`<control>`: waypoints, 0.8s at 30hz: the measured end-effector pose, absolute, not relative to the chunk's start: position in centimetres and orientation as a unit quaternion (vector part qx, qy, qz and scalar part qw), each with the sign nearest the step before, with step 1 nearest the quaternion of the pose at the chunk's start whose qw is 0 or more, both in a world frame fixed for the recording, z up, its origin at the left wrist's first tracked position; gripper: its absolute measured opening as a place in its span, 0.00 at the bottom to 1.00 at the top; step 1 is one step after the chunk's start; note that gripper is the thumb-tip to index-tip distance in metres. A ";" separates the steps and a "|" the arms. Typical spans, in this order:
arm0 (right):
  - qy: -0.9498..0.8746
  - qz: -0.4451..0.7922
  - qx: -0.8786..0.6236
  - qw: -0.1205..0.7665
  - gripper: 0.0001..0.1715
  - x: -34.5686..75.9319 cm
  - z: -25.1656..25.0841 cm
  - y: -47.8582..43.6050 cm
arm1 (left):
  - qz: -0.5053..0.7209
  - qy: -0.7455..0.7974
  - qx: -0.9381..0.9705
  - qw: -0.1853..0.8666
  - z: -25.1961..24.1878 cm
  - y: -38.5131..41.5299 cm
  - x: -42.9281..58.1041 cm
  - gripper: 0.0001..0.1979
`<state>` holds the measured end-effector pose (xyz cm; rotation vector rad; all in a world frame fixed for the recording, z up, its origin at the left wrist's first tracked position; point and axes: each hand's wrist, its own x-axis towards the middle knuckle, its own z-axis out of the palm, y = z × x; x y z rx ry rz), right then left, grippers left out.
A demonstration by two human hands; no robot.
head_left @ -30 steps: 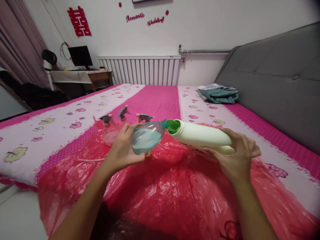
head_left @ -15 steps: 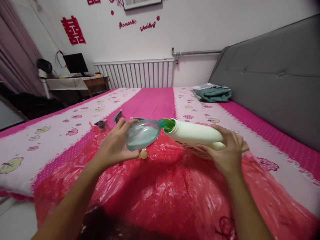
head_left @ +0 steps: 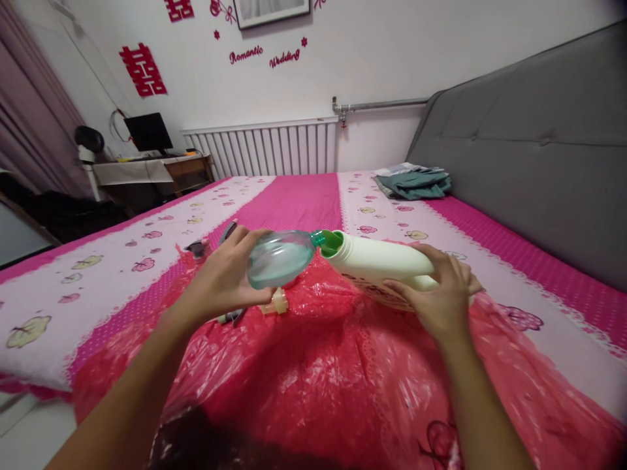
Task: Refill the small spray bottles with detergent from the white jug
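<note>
Bottle [head_left: 281,260], clear with a green neck [head_left: 317,239], lies almost level in your left hand [head_left: 223,273], which is clamped round it. Your right hand [head_left: 443,294] clamps the pale jug [head_left: 382,258], tilted above the red plastic sheet [head_left: 313,372] on the bed [head_left: 306,194]. The bottle's neck sits at the jug's open mouth [head_left: 332,245].

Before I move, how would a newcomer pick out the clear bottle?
On the pink bed, find the red plastic sheet. Over it, the left hand holds the clear bottle tipped sideways, its green neck at the mouth of the pale jug in the right hand. Unlike that opaque jug, it is see-through.
</note>
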<state>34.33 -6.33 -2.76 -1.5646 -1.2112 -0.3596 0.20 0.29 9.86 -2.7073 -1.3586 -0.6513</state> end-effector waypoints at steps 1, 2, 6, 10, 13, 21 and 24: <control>-0.515 -0.147 -0.656 0.531 0.36 34.6 -2.7 -6.3 | -0.209 -0.439 -0.874 0.018 10.0 0.3 0.2 0.40; -0.524 -0.141 -0.655 0.526 0.36 34.9 -2.6 -6.2 | -0.207 -0.439 -0.874 0.013 10.0 0.2 0.2 0.40; -0.556 -0.116 -0.646 0.511 0.37 35.8 -2.0 -6.1 | -0.199 -0.436 -0.877 0.010 10.1 0.1 0.1 0.40; -0.554 -0.105 -0.647 0.513 0.34 35.9 -1.7 -6.2 | -0.198 -0.431 -0.880 0.015 10.3 0.1 0.0 0.41; -0.560 -0.104 -0.646 0.508 0.35 36.1 -1.7 -6.3 | -0.200 -0.432 -0.879 0.012 10.8 0.0 0.2 0.40; -0.587 -0.089 -0.645 0.481 0.33 37.0 -1.3 -6.4 | -0.199 -0.425 -0.883 0.006 12.1 -0.3 0.9 0.39; -0.588 -0.072 -0.634 0.497 0.34 37.1 -0.9 -6.2 | -0.202 -0.415 -0.887 0.018 12.5 -0.1 0.9 0.38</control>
